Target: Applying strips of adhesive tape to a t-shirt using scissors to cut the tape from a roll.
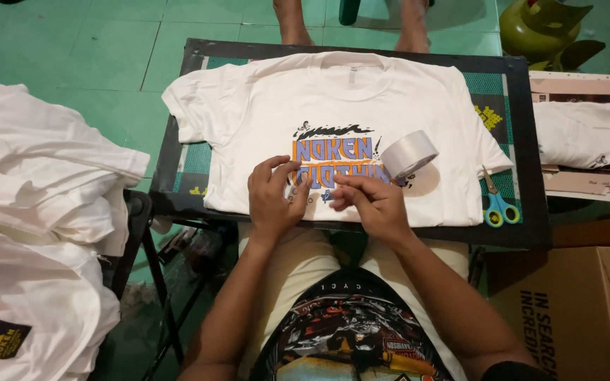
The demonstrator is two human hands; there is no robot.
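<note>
Nearest the camera sit the person's lap and forearms, reaching forward to a small dark table with a green cutting mat on top. Spread flat across the mat lies a white t-shirt, front up, with a blue and orange print on its chest.

Both hands meet over the lower edge of that print. On the left hand, the fingers are curled and the thumb and forefinger are pinched close together, on something too small to make out. On the right hand, the fingertips are drawn together in a similar pinch just beside the left; whether it grips a strip of tape cannot be told. A roll of clear tape stands tilted on the shirt just beyond the right hand, near its fingertips.

A pair of scissors with blue and green handles lies on the mat at the shirt's right edge. A pile of white shirts sits to the left, a cardboard box at lower right, and a green gas cylinder on the floor at upper right.
</note>
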